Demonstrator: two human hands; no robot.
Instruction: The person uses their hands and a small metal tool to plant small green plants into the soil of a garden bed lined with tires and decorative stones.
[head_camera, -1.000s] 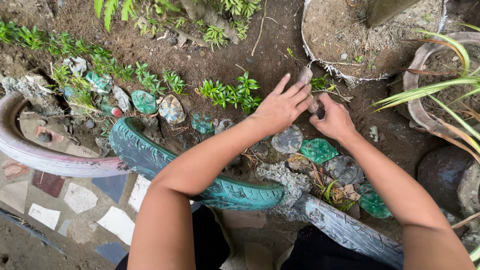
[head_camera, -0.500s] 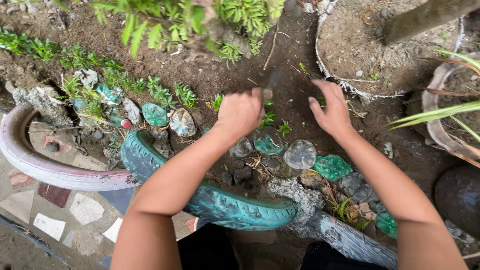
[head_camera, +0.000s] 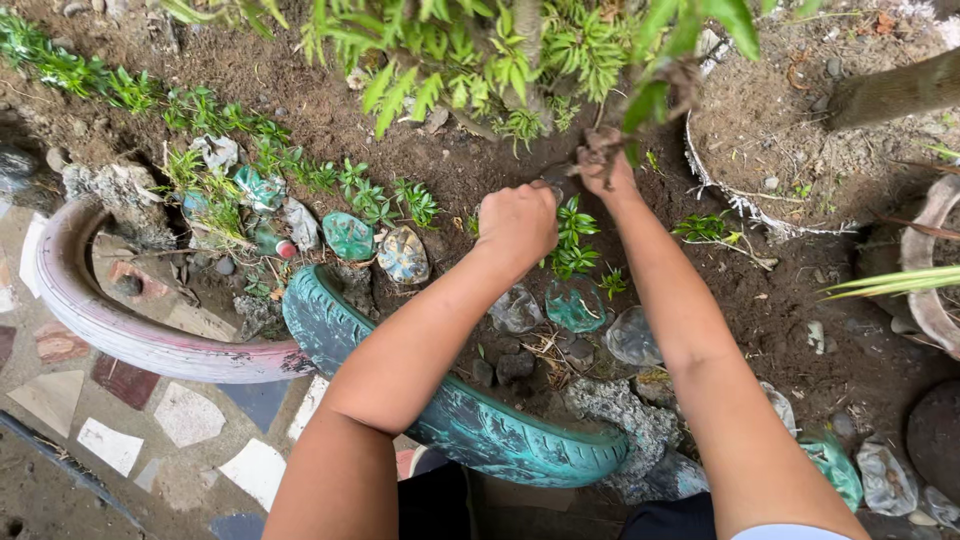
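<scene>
While the left hand (head_camera: 517, 224) is clenched just left of a small green plant (head_camera: 572, 236), soil-covered roots (head_camera: 597, 152) are grasped by the right hand (head_camera: 606, 172)

Dark garden soil (head_camera: 420, 170) carries small green seedlings (head_camera: 572, 236), painted stones (head_camera: 348, 236) and a teal half-buried tyre (head_camera: 470, 425).

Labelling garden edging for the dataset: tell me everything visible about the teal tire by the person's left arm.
The teal-painted half-buried rubber tire arcs from the soil as a curved border, tread ribs showing, paint worn and dirt-streaked. Its left end meets the pink-painted tire; its right end runs against a grey rough rock. It sits between mosaic paving and the bed. The person's left forearm crosses above it; whether they touch cannot be told. The left hand is fisted in soil beyond.
</scene>
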